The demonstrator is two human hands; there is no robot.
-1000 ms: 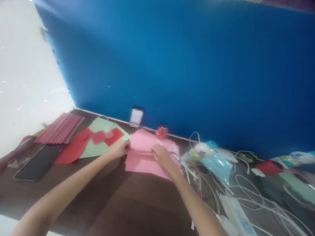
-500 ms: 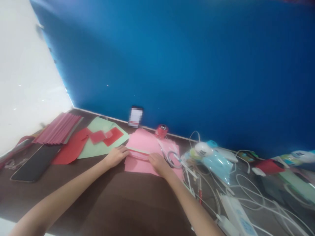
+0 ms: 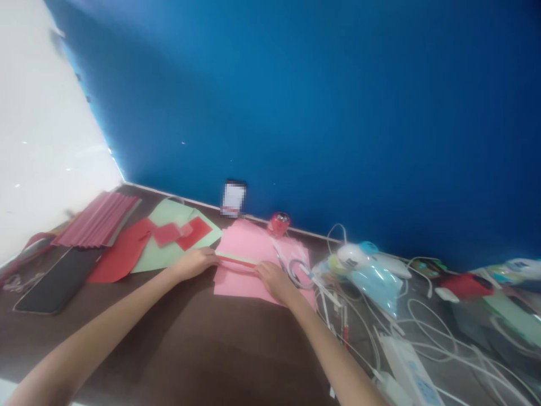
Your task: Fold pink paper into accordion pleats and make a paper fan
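A narrow folded paper strip (image 3: 235,260), with pale green and red along it, stretches between my hands above pink paper sheets (image 3: 243,286). My left hand (image 3: 196,263) is closed on its left end, at the left edge of the sheets. At the other end my right hand (image 3: 273,280) has its fingers closed on the strip, over the sheets. Slight blur hides the exact fingertips. Just right of my right hand lie scissors (image 3: 299,272) with pale handles. A red round object (image 3: 279,224) stands behind the sheets.
On the left lie a pleated pink paper stack (image 3: 97,220), a black phone (image 3: 59,282), red paper (image 3: 120,254) and green paper (image 3: 147,260). White cables (image 3: 422,316), a power strip (image 3: 408,361) and a light-blue plastic packet (image 3: 376,282) crowd the right. A blue wall (image 3: 270,113) rises behind.
My left hand has shifted slightly to the left along the strip, and more of the strip shows between my hands. My right hand stays nearly where it was.
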